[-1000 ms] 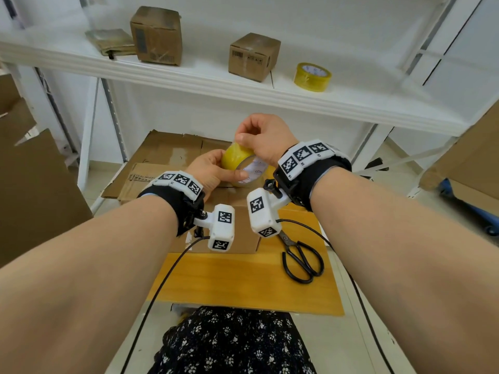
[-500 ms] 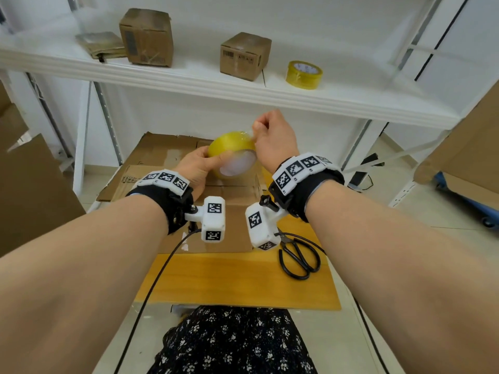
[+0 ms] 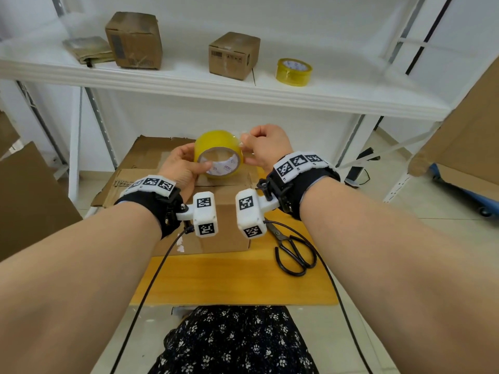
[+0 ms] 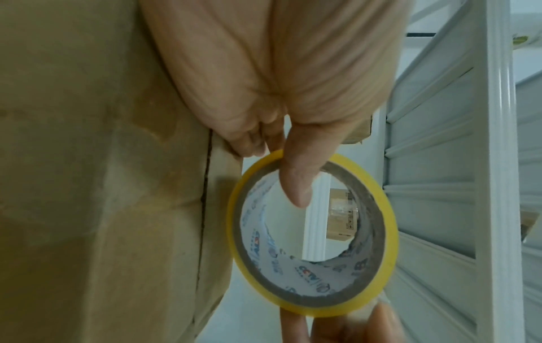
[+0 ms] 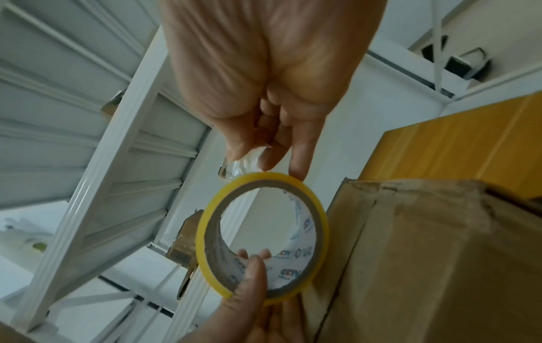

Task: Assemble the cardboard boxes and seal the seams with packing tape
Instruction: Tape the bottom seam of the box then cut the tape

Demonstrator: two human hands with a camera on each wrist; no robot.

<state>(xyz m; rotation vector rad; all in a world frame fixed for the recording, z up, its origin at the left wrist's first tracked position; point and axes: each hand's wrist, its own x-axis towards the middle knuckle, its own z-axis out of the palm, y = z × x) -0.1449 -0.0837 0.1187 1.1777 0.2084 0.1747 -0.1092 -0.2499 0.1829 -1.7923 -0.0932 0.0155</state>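
Note:
A yellow packing tape roll [image 3: 218, 147] hangs just above a closed brown cardboard box [image 3: 216, 211] on the wooden board [image 3: 229, 279]. My left hand [image 3: 183, 166] grips the roll, with its thumb [image 4: 296, 181] hooked inside the core and the fingers outside. In the left wrist view the roll's rim [image 4: 391, 234] stands beside the box wall [image 4: 88, 185]. My right hand [image 3: 259, 144] sits at the roll's upper right. It pinches the clear free tape end [image 5: 243, 164], peeled a short way off the roll [image 5: 202, 232]. The box [image 5: 425, 255] lies right of the roll there.
Black scissors [image 3: 294, 252] lie on the board right of the box. Flattened cardboard [image 3: 151, 157] lies behind it. The white shelf [image 3: 189, 85] above carries two small boxes [image 3: 135, 40] [image 3: 233, 55], a folded carton [image 3: 89, 49] and a second tape roll [image 3: 293, 72]. Large cardboard sheets [image 3: 27, 198] flank both sides.
The roll has turned so its core faces me. My right hand has slid from the top of the roll to its right side, drawing the tape end off.

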